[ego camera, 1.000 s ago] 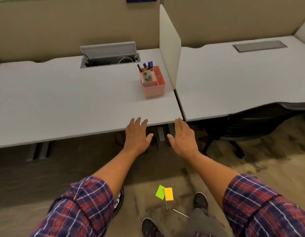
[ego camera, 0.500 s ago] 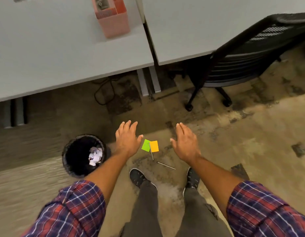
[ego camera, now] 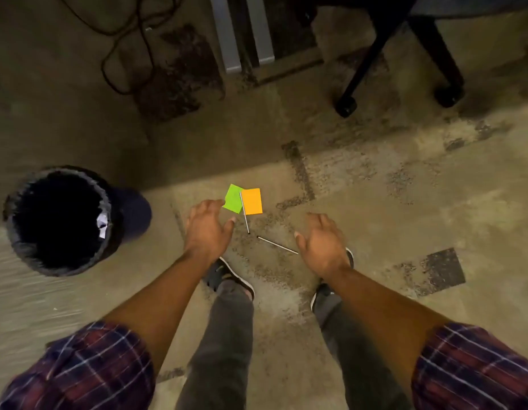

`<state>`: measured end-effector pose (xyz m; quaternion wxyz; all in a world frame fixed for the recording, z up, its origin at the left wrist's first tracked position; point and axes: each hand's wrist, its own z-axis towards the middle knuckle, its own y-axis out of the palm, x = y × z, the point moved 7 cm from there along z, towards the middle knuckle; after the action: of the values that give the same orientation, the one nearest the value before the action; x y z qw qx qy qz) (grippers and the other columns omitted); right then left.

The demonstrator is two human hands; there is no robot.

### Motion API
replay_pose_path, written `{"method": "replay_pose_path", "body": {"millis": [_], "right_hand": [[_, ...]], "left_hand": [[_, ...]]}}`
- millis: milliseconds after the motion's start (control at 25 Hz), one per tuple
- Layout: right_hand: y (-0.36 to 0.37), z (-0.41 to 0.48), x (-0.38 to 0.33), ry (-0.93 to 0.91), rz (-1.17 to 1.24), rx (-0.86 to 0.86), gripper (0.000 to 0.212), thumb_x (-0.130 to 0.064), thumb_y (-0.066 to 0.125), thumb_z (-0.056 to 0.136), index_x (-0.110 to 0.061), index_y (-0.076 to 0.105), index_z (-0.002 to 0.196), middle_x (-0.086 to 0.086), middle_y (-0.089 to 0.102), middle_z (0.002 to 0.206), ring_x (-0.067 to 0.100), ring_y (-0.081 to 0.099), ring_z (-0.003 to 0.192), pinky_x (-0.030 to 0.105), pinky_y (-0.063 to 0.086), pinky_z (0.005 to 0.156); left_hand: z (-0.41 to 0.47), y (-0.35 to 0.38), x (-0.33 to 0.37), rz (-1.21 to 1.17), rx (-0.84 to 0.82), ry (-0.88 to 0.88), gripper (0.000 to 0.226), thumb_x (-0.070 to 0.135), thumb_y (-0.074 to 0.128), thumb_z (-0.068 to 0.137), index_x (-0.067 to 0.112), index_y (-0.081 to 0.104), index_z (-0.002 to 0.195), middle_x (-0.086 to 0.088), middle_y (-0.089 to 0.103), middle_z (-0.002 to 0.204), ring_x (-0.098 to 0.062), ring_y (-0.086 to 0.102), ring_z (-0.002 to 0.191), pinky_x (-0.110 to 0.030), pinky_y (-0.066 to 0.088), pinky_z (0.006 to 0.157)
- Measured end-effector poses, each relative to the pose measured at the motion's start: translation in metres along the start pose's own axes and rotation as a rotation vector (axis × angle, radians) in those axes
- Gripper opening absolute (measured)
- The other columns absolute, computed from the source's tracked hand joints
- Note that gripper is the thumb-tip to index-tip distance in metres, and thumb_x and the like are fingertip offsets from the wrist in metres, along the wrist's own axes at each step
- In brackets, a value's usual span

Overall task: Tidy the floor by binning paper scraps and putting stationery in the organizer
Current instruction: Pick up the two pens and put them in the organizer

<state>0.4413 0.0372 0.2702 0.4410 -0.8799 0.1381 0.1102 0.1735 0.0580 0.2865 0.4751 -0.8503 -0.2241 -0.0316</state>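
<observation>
Left hand (ego camera: 208, 229) hangs low with fingers spread, fingertips just touching the green paper (ego camera: 232, 198). I hold nothing yet. Right hand (ego camera: 322, 247) is spread too, right by the end of one thin pen (ego camera: 277, 245). I see the orange paper (ego camera: 252, 201) touching the green one, with another pen (ego camera: 244, 213) lying across them. Left of the green paper stands the bin (ego camera: 54, 220), with a white scrap inside. I think most of the job is left: both papers and both pens lie on the floor. Both arms reach down.

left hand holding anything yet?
No. The left hand is open and empty, its fingertips just short of the green note lying on the carpet.
</observation>
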Motion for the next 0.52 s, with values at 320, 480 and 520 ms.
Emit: {"method": "replay_pose_path", "body": {"millis": [320,480,520], "right_hand": [[0.191,0.098,0.057,-0.017,-0.034,-0.174,0.045,-0.034,0.056,0.097,-0.014,0.052,0.137,0.013,0.059,0.130,0.036,0.056,0.122,0.048,0.047,0.105],[0.261,0.135,0.065,-0.065,-0.048,-0.235,0.040,-0.042,0.056,0.098,-0.018,0.054,0.129,0.008,0.060,0.124,0.028,0.057,0.116,0.045,0.049,0.099],[0.275,0.142,0.065,-0.078,-0.054,-0.242,0.040,-0.045,0.057,0.097,-0.019,0.054,0.128,0.006,0.060,0.123,0.026,0.057,0.115,0.044,0.049,0.097]], "left_hand": [[0.111,0.179,-0.076,-0.156,-0.100,-0.120,0.034,0.022,0.069,0.091,0.009,0.069,0.122,-0.012,0.074,0.123,-0.030,0.068,0.111,-0.033,0.053,0.098],[0.161,0.241,-0.098,-0.153,-0.083,-0.243,0.013,0.023,0.070,0.092,0.013,0.069,0.101,-0.004,0.075,0.101,-0.017,0.062,0.079,-0.023,0.043,0.069],[0.172,0.253,-0.099,-0.115,-0.075,-0.252,0.017,0.026,0.070,0.092,0.011,0.070,0.099,-0.005,0.074,0.097,-0.018,0.063,0.078,-0.025,0.046,0.069]]}}
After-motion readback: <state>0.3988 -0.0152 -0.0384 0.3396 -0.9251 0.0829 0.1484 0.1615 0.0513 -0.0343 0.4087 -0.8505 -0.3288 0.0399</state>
